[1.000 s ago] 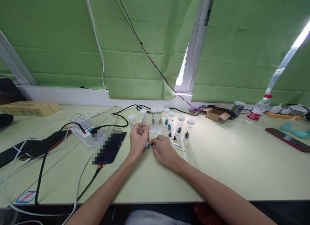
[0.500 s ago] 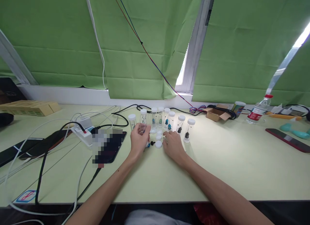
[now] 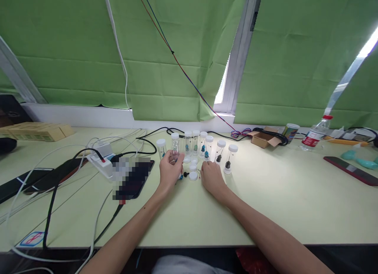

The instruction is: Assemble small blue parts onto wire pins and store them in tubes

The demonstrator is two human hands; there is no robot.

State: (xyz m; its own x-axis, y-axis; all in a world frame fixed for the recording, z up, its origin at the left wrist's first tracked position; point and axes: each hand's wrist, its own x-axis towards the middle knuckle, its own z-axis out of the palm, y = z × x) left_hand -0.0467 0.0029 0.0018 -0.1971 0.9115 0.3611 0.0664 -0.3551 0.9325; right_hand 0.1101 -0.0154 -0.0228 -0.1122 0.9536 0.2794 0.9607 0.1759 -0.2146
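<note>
My left hand (image 3: 171,171) rests on the table with its fingers curled together, directly in front of a clear capped tube (image 3: 175,146). What lies between those fingers is hidden. A small blue piece (image 3: 180,177) shows beside the left palm. My right hand (image 3: 212,177) is closed with its knuckles up; a thin wire-like piece (image 3: 199,174) sticks out at its fingertips, too small to name. Between the hands lie loose white caps (image 3: 193,176) and a small black piece (image 3: 186,174). Several capped tubes (image 3: 195,144) with blue, green or dark pieces inside stand behind.
To the left are a dark phone (image 3: 143,175), a white power strip (image 3: 102,163) and tangled cables. An open cardboard box (image 3: 264,138), a water bottle (image 3: 315,134) and a red-edged phone (image 3: 351,169) lie to the right. Green blinds hang behind.
My right hand has shifted slightly to the right, its fingers more tucked in, and the thin piece at its fingertips is now more visible. My left hand has barely moved.
</note>
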